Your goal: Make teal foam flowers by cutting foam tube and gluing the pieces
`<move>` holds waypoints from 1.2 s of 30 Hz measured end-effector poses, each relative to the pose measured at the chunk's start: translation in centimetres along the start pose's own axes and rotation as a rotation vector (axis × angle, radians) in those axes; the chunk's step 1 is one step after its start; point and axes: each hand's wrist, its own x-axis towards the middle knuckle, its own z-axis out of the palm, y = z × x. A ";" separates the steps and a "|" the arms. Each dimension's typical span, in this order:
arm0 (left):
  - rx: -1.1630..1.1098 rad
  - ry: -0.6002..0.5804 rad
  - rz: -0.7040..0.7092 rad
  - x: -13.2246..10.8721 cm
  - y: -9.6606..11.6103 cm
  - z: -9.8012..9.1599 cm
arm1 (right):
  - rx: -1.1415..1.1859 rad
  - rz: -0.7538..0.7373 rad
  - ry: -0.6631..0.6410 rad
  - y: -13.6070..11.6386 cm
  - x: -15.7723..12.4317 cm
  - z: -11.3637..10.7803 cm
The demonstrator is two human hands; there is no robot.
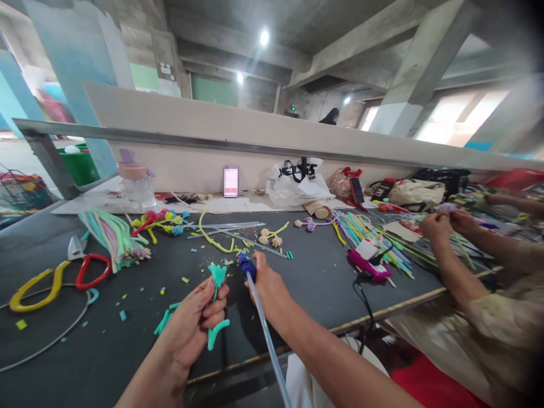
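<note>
Left hand (193,323), lower centre: grip closed on teal fuzzy pipe-cleaner piece (217,283), tip raised toward the tool. Right hand (267,289): grip closed around blue-nozzled tool with clear tube (266,331), nozzle angled at the tip. Both above dark counter (106,340); red-handled scissors (91,272) left.

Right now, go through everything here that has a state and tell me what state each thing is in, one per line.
Left hand: shut on teal strips.
Right hand: shut on blue tool, clear tube trailing down from it.
Red scissors: lying flat on table.
Jar: upright, pink lid on.
Phone: propped upright, screen lit.
White bag: slumped against wall.
Co-worker's hands: together, on a small piece.
</note>
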 end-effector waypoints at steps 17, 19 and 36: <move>0.099 -0.034 -0.017 0.1 -0.4 0.1 | 0.019 -0.058 -0.099 0.1 -1.4 -2.3; 0.115 -0.026 -0.019 0.1 -0.4 0.1 | 0.068 -0.055 -0.074 0.6 -1.2 -1.9; -0.025 0.023 -0.070 0.4 -3.1 2.0 | 0.966 0.158 0.345 -3.3 -1.8 -2.5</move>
